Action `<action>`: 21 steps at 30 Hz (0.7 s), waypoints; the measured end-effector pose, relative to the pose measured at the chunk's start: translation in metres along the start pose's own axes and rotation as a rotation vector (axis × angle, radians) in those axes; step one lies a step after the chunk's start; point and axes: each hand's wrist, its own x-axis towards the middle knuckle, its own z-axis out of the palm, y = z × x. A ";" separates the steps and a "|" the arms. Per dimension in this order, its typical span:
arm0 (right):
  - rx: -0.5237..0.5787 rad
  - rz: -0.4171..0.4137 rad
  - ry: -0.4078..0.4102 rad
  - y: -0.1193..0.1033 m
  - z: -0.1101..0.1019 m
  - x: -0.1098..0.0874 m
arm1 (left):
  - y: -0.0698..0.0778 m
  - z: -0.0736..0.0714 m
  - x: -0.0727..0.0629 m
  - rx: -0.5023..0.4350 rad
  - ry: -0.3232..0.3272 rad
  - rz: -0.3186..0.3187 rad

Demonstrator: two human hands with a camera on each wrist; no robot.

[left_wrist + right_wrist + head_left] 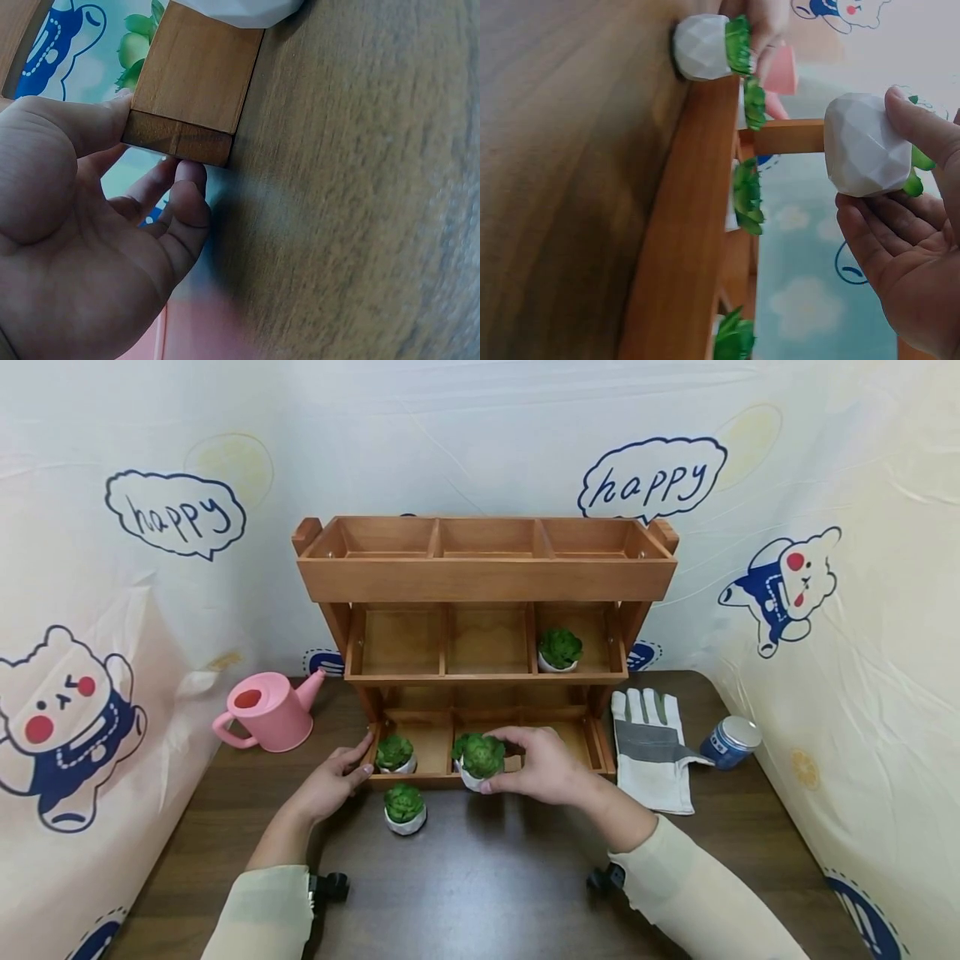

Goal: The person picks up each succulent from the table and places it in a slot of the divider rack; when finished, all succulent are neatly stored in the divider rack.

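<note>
My right hand [546, 766] pinches a small artificial succulent in a white faceted pot [866, 146], thumb on one side and fingers on the other. It is held up in front of the lowest tier of a brown wooden shelf [486, 580]. My left hand [335, 781] grips the lowest tier's front left corner [180, 135] between thumb and fingers. One potted succulent [395, 753] sits in that tier's left compartment. Another succulent [746, 196] stands in the middle compartment, mostly covered by the held one in the head view. A further succulent [404, 808] rests on the table before the shelf.
The shelf's middle tier has one succulent [559, 649] in its right compartment. A pink watering can [272, 714] stands left of the shelf. At its right lie white and grey gloves [651, 752] and a blue can [731, 742]. Printed cloth hangs behind the table.
</note>
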 end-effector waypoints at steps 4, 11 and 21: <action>-0.004 0.001 0.010 -0.006 -0.006 0.006 | 0.000 0.000 0.000 0.006 0.001 0.002; -0.005 -0.033 0.038 -0.018 -0.017 0.018 | -0.001 -0.001 0.000 0.003 0.003 0.016; 0.008 -0.022 0.062 -0.029 -0.027 0.028 | 0.000 0.000 -0.001 -0.004 0.000 0.018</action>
